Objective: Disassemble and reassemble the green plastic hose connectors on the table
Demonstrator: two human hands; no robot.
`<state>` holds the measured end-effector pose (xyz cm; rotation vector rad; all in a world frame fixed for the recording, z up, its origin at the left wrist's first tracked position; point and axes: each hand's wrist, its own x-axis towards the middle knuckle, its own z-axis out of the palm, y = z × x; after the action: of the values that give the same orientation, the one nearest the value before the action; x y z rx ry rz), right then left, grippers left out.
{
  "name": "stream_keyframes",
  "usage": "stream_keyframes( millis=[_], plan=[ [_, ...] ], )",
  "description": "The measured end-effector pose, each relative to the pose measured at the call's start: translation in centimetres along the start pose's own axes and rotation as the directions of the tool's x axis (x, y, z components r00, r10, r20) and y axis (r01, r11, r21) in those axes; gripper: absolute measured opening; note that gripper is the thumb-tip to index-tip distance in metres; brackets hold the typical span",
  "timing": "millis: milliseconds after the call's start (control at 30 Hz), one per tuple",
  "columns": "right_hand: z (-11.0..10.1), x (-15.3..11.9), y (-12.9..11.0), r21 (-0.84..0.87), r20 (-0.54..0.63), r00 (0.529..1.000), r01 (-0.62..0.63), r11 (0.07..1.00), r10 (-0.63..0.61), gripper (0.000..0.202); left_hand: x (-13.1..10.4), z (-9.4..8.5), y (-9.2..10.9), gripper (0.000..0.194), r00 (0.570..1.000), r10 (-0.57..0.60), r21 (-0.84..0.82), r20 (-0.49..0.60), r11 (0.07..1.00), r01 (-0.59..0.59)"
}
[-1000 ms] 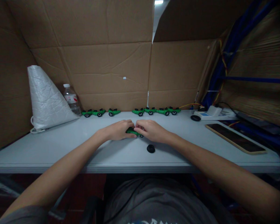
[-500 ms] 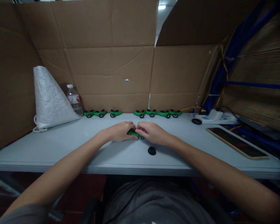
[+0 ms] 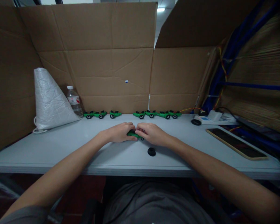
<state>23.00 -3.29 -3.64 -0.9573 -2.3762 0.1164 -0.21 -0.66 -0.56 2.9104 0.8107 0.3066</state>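
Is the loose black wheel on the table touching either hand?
No, the black wheel lies alone on the table, apart from the right hand.

The single head-worn view looks forward and down from just behind the table's (image 3: 60, 149) near edge toward the cardboard wall (image 3: 107, 74).

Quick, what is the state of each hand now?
Left hand: closed on the green car.
Right hand: closed on the same car, from the other end.

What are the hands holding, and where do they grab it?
A small green toy car: left hand covers one end, right hand pinches the other end, by a wheel.
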Motion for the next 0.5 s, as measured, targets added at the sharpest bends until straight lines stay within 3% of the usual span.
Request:
stream_keyframes(
  millis=[500],
  plan=[
    [0.09, 0.04, -0.08, 0.009, 0.002, 1.0, 0.004, 1.0, -0.004, 0.016, 0.04, 0.05, -0.03, 0.035, 1.0, -0.003, 0.005, -0.001, 1.0, 0.003]
  ],
)
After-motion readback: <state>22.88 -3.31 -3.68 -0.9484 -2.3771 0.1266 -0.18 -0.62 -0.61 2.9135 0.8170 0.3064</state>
